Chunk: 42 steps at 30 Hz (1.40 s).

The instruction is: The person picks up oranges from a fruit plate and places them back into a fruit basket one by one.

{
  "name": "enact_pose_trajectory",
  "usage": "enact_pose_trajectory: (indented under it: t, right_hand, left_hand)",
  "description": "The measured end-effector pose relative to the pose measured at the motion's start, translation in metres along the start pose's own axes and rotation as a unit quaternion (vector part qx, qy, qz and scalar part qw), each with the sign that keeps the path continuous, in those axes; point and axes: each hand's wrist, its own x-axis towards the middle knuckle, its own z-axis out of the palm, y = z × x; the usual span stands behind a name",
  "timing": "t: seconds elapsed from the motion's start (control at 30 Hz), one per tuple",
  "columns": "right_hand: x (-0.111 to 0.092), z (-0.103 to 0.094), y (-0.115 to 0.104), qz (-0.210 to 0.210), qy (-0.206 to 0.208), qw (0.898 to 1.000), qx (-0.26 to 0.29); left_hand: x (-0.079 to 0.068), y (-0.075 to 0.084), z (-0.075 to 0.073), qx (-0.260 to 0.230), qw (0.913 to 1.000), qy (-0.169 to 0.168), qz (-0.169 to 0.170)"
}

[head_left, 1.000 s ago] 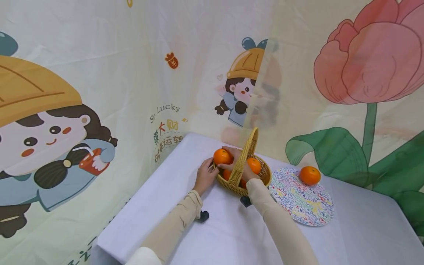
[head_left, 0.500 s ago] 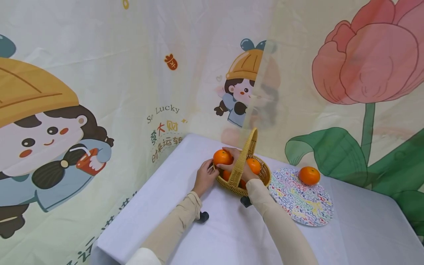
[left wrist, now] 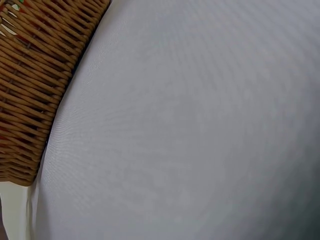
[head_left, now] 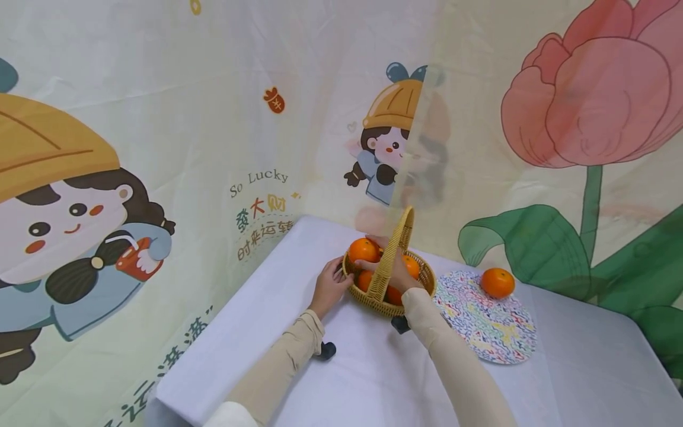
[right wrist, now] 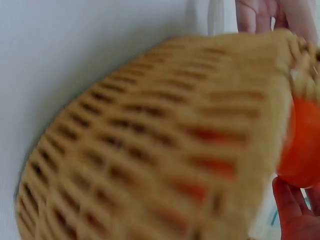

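Note:
At the far part of the table stands a wicker basket (head_left: 376, 304) with a tall handle and several oranges inside. My right hand (head_left: 396, 271) reaches in past the handle and holds an orange (head_left: 364, 251) at the basket's left end, thumb in front and fingers partly hidden behind the fruit. In the right wrist view, fingertips touch that orange (right wrist: 302, 145) beside the blurred wicker. My left hand (head_left: 328, 288) grips the basket's left rim, thumb on the near side. Only the basket's woven side (left wrist: 35, 85) and the cloth fill most of the left wrist view.
Right of the basket lies a round, multicoloured patterned mat (head_left: 491, 326), with one orange (head_left: 498, 283) on its far edge. A white cloth (head_left: 368, 379) covers the table. Printed curtains (head_left: 315, 148) hang close behind and to the left.
The orange in my right hand has shifted slightly right and sits further inside the basket rim. The right thumb now lies across the fruit's near side. My left hand stays at the rim.

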Motion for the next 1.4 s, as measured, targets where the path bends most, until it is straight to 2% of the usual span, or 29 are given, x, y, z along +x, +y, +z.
enact_pose_trajectory:
  t: [0.1, 0.23, 0.53, 0.9, 1.17, 1.4]
  right_hand:
    - [0.001, -0.007, -0.004, 0.024, 0.017, 0.999, -0.022]
    - [0.001, -0.016, 0.011, 0.048, 0.016, 0.997, -0.062]
    - [-0.012, -0.036, 0.028, 0.023, 0.039, 0.992, -0.114]
    - [-0.021, -0.038, 0.035, 0.056, 0.038, 0.990, -0.121]
    - [-0.024, -0.035, 0.038, 0.062, 0.046, 0.992, -0.098]
    - [-0.023, -0.042, 0.038, 0.049, 0.066, 0.994, -0.076]
  left_hand:
    - [0.000, 0.000, 0.001, 0.001, 1.0000, 0.002, 0.003]
    - [0.000, -0.001, 0.002, 0.007, 1.0000, 0.005, 0.002]
    - [0.001, -0.007, 0.002, 0.001, 0.9999, 0.010, 0.011]
    - [0.001, -0.007, 0.005, 0.012, 0.9999, 0.010, 0.006]
    - [-0.001, -0.004, 0.004, 0.003, 0.9999, 0.009, 0.010]
    - [-0.001, -0.003, 0.003, -0.004, 1.0000, 0.001, 0.006]
